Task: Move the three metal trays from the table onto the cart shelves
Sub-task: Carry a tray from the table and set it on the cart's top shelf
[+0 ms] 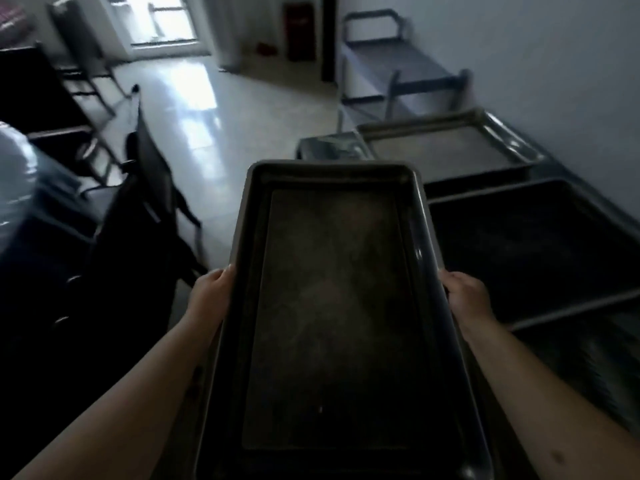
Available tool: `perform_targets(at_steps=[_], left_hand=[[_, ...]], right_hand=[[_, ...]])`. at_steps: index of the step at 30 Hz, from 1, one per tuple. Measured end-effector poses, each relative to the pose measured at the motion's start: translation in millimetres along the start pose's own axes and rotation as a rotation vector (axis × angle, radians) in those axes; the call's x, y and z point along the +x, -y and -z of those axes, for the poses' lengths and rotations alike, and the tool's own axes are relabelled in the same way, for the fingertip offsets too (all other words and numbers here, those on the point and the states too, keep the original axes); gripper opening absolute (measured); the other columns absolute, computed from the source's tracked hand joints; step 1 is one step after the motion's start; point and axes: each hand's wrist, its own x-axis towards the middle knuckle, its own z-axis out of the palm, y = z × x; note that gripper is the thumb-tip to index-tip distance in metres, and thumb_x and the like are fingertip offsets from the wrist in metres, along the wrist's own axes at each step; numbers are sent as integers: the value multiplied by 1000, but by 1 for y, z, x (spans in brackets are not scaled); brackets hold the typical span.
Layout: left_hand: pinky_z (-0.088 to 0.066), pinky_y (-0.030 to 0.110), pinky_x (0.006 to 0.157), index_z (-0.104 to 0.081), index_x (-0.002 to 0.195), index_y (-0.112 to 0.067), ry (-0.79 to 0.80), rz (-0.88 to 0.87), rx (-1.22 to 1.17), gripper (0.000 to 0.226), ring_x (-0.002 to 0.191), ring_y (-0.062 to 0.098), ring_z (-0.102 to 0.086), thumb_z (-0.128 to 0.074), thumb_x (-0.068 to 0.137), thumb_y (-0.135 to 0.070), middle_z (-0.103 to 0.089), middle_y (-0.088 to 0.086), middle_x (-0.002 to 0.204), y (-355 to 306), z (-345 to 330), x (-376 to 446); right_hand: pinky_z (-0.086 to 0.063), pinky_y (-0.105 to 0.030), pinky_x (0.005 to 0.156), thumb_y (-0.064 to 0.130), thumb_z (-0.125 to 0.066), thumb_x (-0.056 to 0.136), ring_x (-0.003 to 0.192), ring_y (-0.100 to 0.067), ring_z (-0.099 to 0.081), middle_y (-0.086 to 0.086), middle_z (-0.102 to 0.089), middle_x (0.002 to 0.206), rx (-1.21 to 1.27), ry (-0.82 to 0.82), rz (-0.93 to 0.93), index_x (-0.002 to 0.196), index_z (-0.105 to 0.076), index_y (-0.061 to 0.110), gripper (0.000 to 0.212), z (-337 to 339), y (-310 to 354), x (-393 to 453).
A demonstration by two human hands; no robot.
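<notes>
Dim tiled room; no writing is legible. Left hand [211, 292] and right hand [465, 294] grip the held tray's [332, 306] long rims, fingers curled under. Two other trays [450, 150] lie right of it.

The held tray [332, 306] is showing dark grey-brown, its bed mottled with dull smudges. At two o'clock a second tray [450, 147] is gleaming pale silver-grey, and at three o'clock a third [533, 251] is reading near black. The cart [391, 60] is looking blue-grey; the floor [221, 109] at eleven o'clock is shining cream-white, and the chairs [149, 174] are showing black.
</notes>
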Motion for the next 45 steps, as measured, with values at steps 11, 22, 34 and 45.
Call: perform_targets(at_steps=[11, 22, 34, 45], left_hand=[[-58, 47, 75, -74, 82, -10, -183, 96, -15, 44, 78, 31, -71, -51, 97, -45, -74, 13, 81, 63, 155, 61], [-49, 35, 60, -71, 71, -13, -174, 132, 16, 44, 66, 25, -66, -53, 95, -45, -70, 7, 68, 57, 150, 159], [-50, 36, 57, -69, 68, -18, -304, 131, 27, 45, 58, 17, -63, -52, 83, -57, -69, 2, 62, -43, 123, 360], [-49, 36, 63, -69, 78, -6, -255, 98, -14, 45, 69, 27, -64, -49, 99, -41, -69, 14, 73, -105, 109, 562]], right_hand=[[-39, -28, 57, 31, -52, 95, 73, -22, -57, 1, -60, 69, -358, 136, 275, 69, -61, 16, 31, -211, 59, 28], [-40, -33, 63, 28, -53, 93, 77, -30, -61, -14, -68, 77, -350, 125, 217, 74, -69, 6, 32, -260, 100, 89], [-41, -33, 59, 33, -49, 94, 65, -31, -58, -22, -64, 71, -407, 195, 328, 78, -63, -6, 44, -355, 239, 288], [-38, -27, 58, 30, -50, 96, 83, -39, -63, -28, -66, 85, -418, 180, 361, 87, -65, -11, 44, -457, 352, 439]])
